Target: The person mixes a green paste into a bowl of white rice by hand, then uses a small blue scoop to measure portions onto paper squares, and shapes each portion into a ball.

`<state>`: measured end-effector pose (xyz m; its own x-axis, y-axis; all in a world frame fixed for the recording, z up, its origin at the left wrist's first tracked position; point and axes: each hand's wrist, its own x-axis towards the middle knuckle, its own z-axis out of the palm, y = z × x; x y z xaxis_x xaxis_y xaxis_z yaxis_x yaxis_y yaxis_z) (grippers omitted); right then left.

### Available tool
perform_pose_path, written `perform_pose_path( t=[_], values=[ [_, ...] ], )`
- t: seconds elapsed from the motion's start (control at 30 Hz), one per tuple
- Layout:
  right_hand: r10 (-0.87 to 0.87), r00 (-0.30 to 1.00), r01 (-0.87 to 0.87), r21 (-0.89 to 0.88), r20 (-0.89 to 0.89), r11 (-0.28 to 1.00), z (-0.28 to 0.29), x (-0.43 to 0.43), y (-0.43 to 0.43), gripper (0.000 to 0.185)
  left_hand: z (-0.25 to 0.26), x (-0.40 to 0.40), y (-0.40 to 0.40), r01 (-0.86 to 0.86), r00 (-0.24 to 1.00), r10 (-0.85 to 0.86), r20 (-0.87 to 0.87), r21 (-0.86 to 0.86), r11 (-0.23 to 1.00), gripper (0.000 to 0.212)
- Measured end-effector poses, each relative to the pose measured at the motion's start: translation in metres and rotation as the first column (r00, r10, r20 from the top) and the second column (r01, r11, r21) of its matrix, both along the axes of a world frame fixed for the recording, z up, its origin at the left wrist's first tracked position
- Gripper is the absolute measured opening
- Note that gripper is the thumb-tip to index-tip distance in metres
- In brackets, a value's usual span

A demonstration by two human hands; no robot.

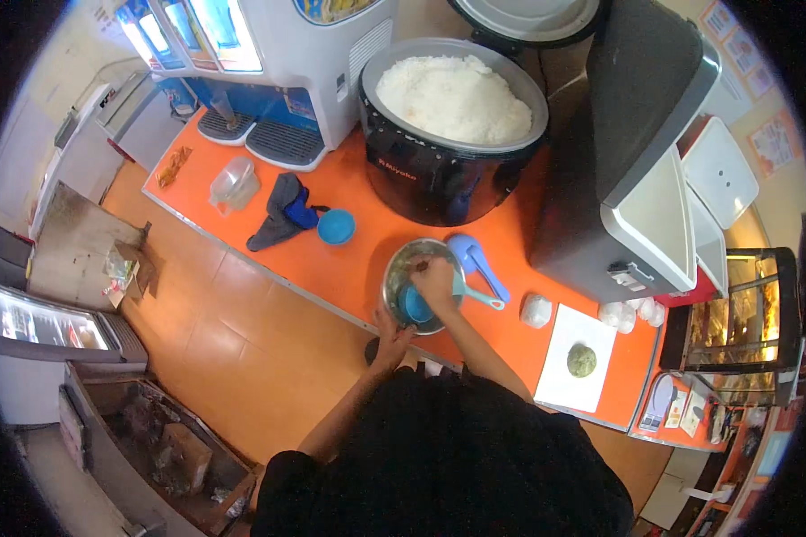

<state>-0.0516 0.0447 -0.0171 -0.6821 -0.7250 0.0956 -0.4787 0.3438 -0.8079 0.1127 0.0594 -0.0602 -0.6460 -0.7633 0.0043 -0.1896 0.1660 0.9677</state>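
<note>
A steel mixing bowl [393, 278] stands near the front edge of the orange counter. My left hand [393, 335] grips its near rim. My right hand [435, 282] reaches inside with its fingers bunched; whether they pinch anything is hidden. Within the bowl lie a blue cup [416, 303] and a light-teal utensil whose handle [485, 297] sticks out over the right rim. A purple-blue rice paddle [480, 265] rests just beyond. To the right, a greenish round mound [581, 360] sits on white paper [571, 389], and a wrapped white ball [536, 311] lies beside the sheet.
A large Miyako rice cooker [443, 181] full of white rice stands behind the bowl. Left are a blue bowl [336, 227], a grey and blue cloth [282, 211], a clear plastic container [235, 184] and a drink dispenser [309, 40]. A dark cooler box [584, 221] and wrapped balls [621, 317] stand right.
</note>
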Motion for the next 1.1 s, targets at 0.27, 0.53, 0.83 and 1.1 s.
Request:
perform_pose_path(
  t=[0.27, 0.53, 0.83, 1.1],
  values=[
    [0.353, 0.643, -0.024, -0.443, 0.680, 0.896, 0.195, -0.011, 0.064, 0.015, 0.031, -0.008, -0.023, -0.035, 0.917, 0.272, -0.292, 0.620, 0.784, 0.082],
    [0.962, 0.204, -0.280, -0.931, 0.182, 0.235, 0.326, 0.021, 0.163, 0.010, 0.037, -0.002, -0.066, -0.282, 0.928, 0.356, -0.114, 0.411, 0.867, 0.052],
    [0.805, 0.592, -0.114, -0.986, 0.031, 0.122, 0.319, 0.014, 0.242, 0.014, 0.091, -0.071, -0.001, -0.325, 0.945, 0.305, -0.120, -0.462, 0.825, 0.039],
    [-0.231, 0.902, 0.376, -0.401, 0.365, 0.835, 0.188, -0.041, 0.359, 0.011, 0.094, -0.140, 0.131, 0.525, 0.768, -0.632, -0.104, -0.464, 0.714, 0.015]
  ],
)
